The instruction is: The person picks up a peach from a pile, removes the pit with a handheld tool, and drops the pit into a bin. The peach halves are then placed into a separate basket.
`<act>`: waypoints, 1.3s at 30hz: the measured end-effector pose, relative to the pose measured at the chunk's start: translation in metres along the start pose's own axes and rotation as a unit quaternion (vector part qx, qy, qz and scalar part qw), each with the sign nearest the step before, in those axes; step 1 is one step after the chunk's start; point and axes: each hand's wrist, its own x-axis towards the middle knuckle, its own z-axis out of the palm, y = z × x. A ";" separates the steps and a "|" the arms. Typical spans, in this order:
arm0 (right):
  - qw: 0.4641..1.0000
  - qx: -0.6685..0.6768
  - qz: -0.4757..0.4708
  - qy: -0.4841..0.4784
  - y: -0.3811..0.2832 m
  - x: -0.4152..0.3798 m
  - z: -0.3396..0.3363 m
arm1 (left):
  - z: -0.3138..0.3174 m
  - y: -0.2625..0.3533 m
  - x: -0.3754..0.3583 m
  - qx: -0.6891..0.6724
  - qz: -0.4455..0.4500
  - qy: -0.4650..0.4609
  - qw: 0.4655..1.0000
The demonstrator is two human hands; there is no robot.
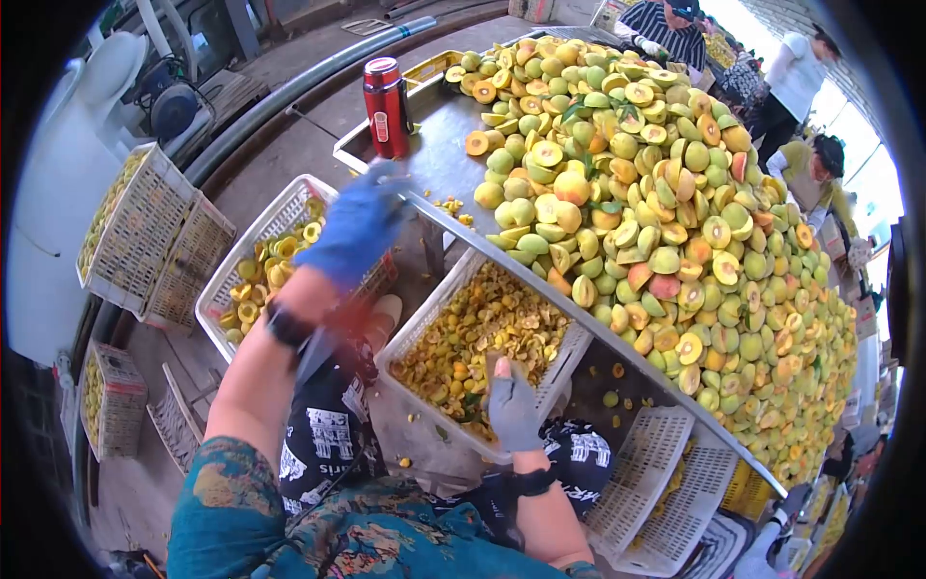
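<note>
My left hand, in a blue glove, is over the edge of a white crate of cut fruit, close to the metal table's corner. Motion smears its fingers, so its grip cannot be made out. Below that wrist is a reddish blur. My right hand, in a grey glove with a bare thumb tip, is at the near rim of a white basket full of small yellow-brown fruit pieces. Its fingers look curled beside the thumb; what they hold is not clear.
Halved yellow-green fruit is heaped on the metal table. A red flask stands at its corner. Stacked crates are at the left and empty-looking white crates at lower right. Co-workers are across the table.
</note>
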 end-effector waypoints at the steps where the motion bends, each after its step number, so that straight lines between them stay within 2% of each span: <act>1: 0.998 -0.015 -0.057 0.030 0.018 0.003 0.008 | 0.039 -0.012 0.019 -0.027 0.035 -0.016 0.999; 3: 0.999 0.025 -0.045 0.017 0.018 0.003 0.004 | 0.086 -0.005 0.055 -0.045 0.020 -0.143 0.988; 4: 0.998 0.063 -0.032 0.003 0.018 0.004 0.002 | 0.117 -0.011 0.070 -0.011 0.047 -0.185 0.982; 6: 0.996 0.081 -0.017 0.013 0.020 0.005 0.000 | 0.174 -0.023 0.094 0.057 0.037 -0.274 0.959; 8: 0.993 0.116 -0.017 -0.007 0.015 0.004 -0.006 | 0.193 -0.010 0.110 0.054 -0.037 -0.335 0.940; 9: 0.993 0.116 -0.015 0.000 0.014 0.005 -0.010 | 0.210 -0.015 0.109 0.057 -0.037 -0.301 0.951; 12: 0.992 0.123 -0.003 -0.002 0.010 0.003 -0.016 | 0.218 -0.019 0.121 0.056 -0.039 -0.323 0.944; 13: 0.992 0.126 -0.003 0.000 0.009 0.003 -0.018 | 0.217 -0.020 0.117 0.084 -0.005 -0.298 0.951; 16: 0.993 0.118 -0.005 -0.003 -0.003 0.001 -0.022 | 0.181 -0.014 0.104 0.061 -0.001 -0.282 0.958; 17: 0.994 0.100 -0.038 0.029 -0.011 0.000 -0.024 | 0.165 -0.008 0.101 0.006 -0.028 -0.261 0.965; 18: 0.992 0.082 -0.071 0.062 -0.017 -0.001 -0.025 | 0.142 0.001 0.091 -0.112 -0.066 -0.240 0.962; 19: 0.993 0.042 -0.076 0.080 -0.019 -0.002 -0.024 | 0.117 0.014 0.074 -0.293 -0.157 -0.247 0.910; 20: 0.993 0.046 -0.078 0.078 -0.019 -0.003 -0.023 | 0.130 -0.001 0.057 -0.503 -0.132 -0.211 0.827; 21: 0.994 0.058 -0.070 0.054 -0.018 -0.004 -0.022 | 0.093 0.025 0.042 -0.592 -0.224 -0.253 0.731; 22: 0.995 0.069 -0.062 0.029 -0.019 -0.008 -0.020 | 0.089 0.027 0.017 -0.724 -0.239 -0.242 0.600; 23: 0.988 0.144 -0.050 0.012 -0.025 -0.013 -0.017 | 0.066 0.049 -0.007 -0.559 0.003 -0.189 0.807; 24: 0.988 0.142 -0.053 0.005 -0.030 -0.018 -0.015 | 0.056 0.061 -0.028 -0.593 -0.092 -0.170 0.782; 26: 0.982 0.163 -0.088 -0.024 -0.042 -0.031 -0.011 | 0.043 0.078 -0.066 -0.720 -0.183 -0.140 0.655; 27: 0.981 0.137 -0.135 -0.009 -0.057 -0.041 -0.012 | 0.033 0.089 -0.080 -0.723 -0.185 -0.136 0.652; 28: 0.982 0.131 -0.135 -0.011 -0.068 -0.051 -0.012 | 0.021 0.102 -0.091 -0.741 -0.237 -0.110 0.619; 29: 0.977 0.102 -0.189 0.011 -0.078 -0.060 -0.011 | 0.010 0.112 -0.101 -0.755 -0.287 -0.084 0.583; 30: 0.967 0.073 -0.244 0.033 -0.085 -0.068 -0.010 | 0.001 0.118 -0.109 -0.759 -0.285 -0.082 0.579; 33: 0.956 0.028 -0.283 0.069 -0.098 -0.089 -0.004 | -0.019 0.131 -0.135 -0.738 -0.221 -0.070 0.634; 34: 0.949 0.011 -0.303 0.092 -0.103 -0.095 -0.003 | -0.024 0.133 -0.141 -0.741 -0.215 -0.066 0.633; 36: 0.951 -0.002 -0.298 0.079 -0.109 -0.105 -0.001 | -0.032 0.136 -0.151 -0.710 -0.182 -0.046 0.679; 38: 0.955 -0.013 -0.291 0.065 -0.113 -0.114 0.002 | -0.037 0.134 -0.159 -0.711 -0.166 -0.044 0.682; 39: 0.965 -0.006 -0.261 0.037 -0.115 -0.119 0.003 | -0.038 0.134 -0.163 -0.694 -0.165 -0.038 0.700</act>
